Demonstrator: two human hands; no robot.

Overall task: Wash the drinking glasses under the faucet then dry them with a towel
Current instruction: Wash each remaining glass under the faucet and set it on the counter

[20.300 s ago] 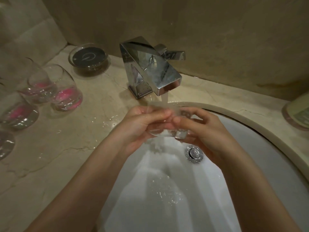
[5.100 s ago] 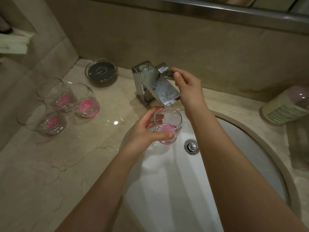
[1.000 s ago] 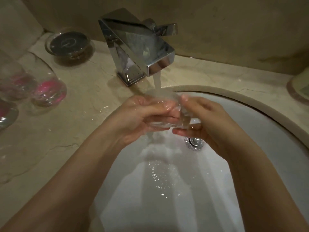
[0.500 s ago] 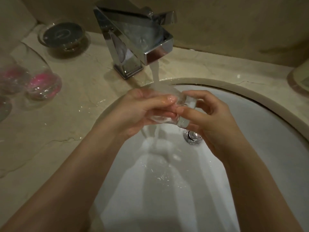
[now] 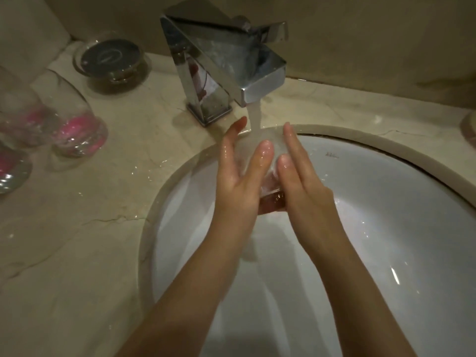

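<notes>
Glasses waiting at the left are standing on the counter [image 5: 77, 240] well apart from the sink [image 5: 386, 228], likely parked there so the basin stays free for one at a time; at least three are showing, the nearest whole one [image 5: 77, 124] with a pink base, another [image 5: 18, 119] behind it at the frame edge, and a third [image 5: 10, 173] cut off lower down, so the full count is beyond telling. Behind them a round dish [image 5: 112, 60] with a dark top is sitting against the wall. Moving right, the faucet [image 5: 221, 63] is running, its stream falling straight between the two hands. One glass [image 5: 270, 186] is being held there over the basin, sandwiched between the palms so the water is reaching it while the hands are free to rub or roll it. The left hand [image 5: 237, 176] is pressing flat against its left side, fingers straight and spread, not curled round it. The right hand [image 5: 298, 176] is pressing the other side the same way, fingers straight and close together. Both hands are wet and shining. By my judgement this is the washing step for this glass, with drying not yet begun; no towel is showing. At the far right edge something pale [image 5: 468, 127] is resting on the counter, too cropped to name.
</notes>
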